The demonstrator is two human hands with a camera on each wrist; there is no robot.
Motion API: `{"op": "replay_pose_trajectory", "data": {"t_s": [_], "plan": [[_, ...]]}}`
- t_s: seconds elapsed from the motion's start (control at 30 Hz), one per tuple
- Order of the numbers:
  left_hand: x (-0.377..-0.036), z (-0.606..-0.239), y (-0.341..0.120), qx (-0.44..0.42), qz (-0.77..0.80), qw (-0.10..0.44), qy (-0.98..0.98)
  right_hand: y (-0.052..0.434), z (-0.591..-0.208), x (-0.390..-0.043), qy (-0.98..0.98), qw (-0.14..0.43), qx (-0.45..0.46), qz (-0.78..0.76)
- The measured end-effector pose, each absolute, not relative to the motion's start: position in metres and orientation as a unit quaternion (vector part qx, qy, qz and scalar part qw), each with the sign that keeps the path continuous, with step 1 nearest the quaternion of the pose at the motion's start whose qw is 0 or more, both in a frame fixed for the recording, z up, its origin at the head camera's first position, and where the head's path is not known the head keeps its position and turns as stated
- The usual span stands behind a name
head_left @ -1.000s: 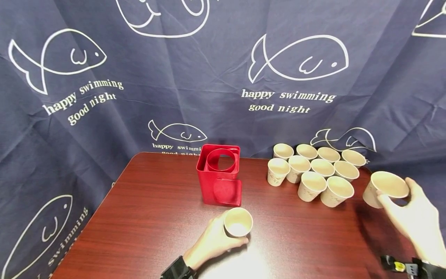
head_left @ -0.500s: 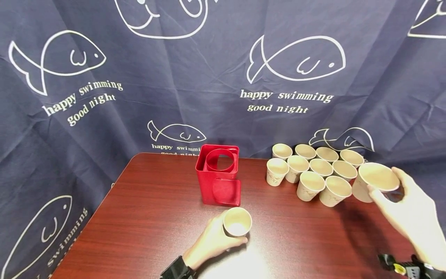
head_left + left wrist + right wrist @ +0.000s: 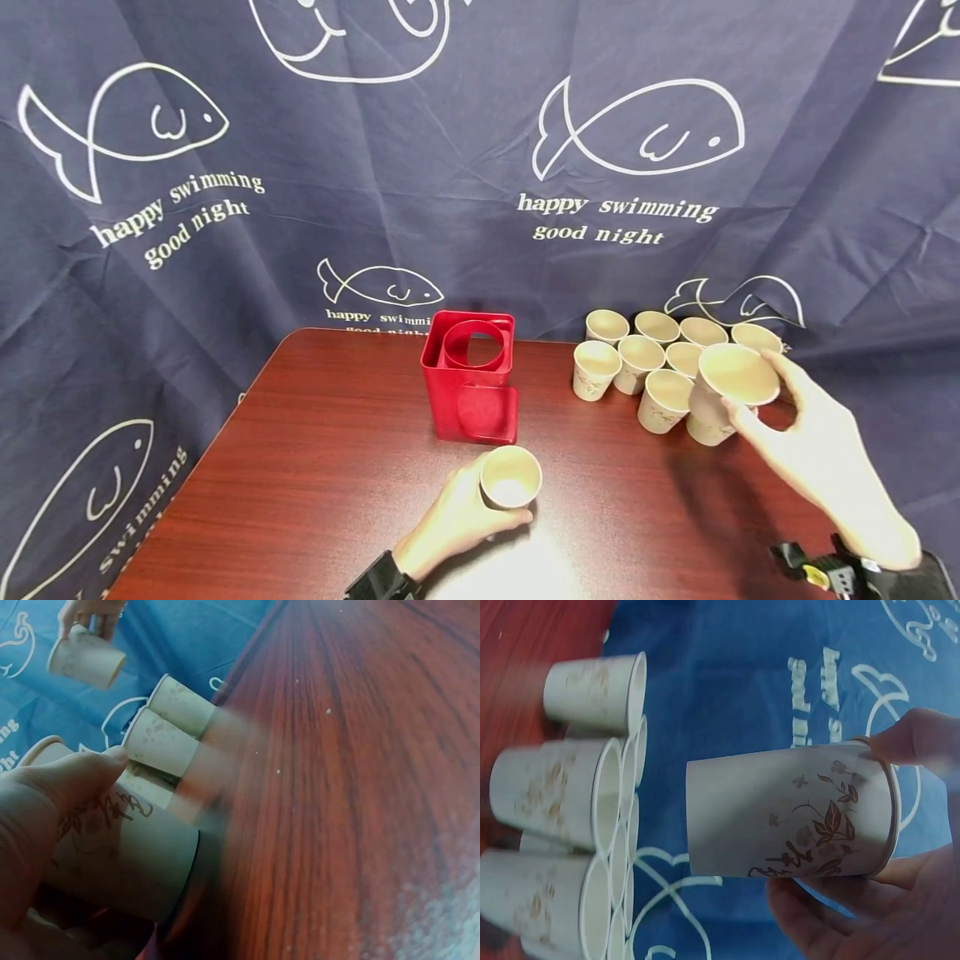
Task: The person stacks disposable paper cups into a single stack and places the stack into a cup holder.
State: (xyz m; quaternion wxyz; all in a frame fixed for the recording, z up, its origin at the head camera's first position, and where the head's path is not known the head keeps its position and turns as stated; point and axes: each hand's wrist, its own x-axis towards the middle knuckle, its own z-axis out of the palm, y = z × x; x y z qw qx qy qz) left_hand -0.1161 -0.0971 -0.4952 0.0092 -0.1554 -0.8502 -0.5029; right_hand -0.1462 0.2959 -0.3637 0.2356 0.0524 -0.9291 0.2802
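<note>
My left hand [image 3: 468,510] grips a paper cup [image 3: 512,477] low over the table, just in front of a red square holder [image 3: 472,400] with a round opening in its top. In the left wrist view the thumb lies along that cup's printed side [image 3: 127,847]. Held up at the right, another paper cup [image 3: 738,375] is pinched near its rim between the thumb and fingers of my right hand [image 3: 802,433]. It hangs above the grouped cups and hides some of them. A brown leaf print shows on this cup [image 3: 795,817] in the right wrist view.
Several paper cups [image 3: 597,367] stand upright in close rows at the back right of the brown table [image 3: 315,467]. A dark blue curtain [image 3: 450,167] with white fish drawings hangs behind the table's back edge.
My right hand has moved left with its cup, from beside the group to above its right front part. The left hand and its cup have stayed in place.
</note>
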Motion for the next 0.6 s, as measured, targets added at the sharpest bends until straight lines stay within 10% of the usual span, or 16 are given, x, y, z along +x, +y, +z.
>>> {"op": "replay_pose_trajectory", "data": {"t_s": [0.6], "plan": [[-0.116,-0.497,-0.096,-0.159,-0.495,0.014,-0.854,0.219,-0.367,-0.149,-0.875,0.201,0.262,0.355]]}}
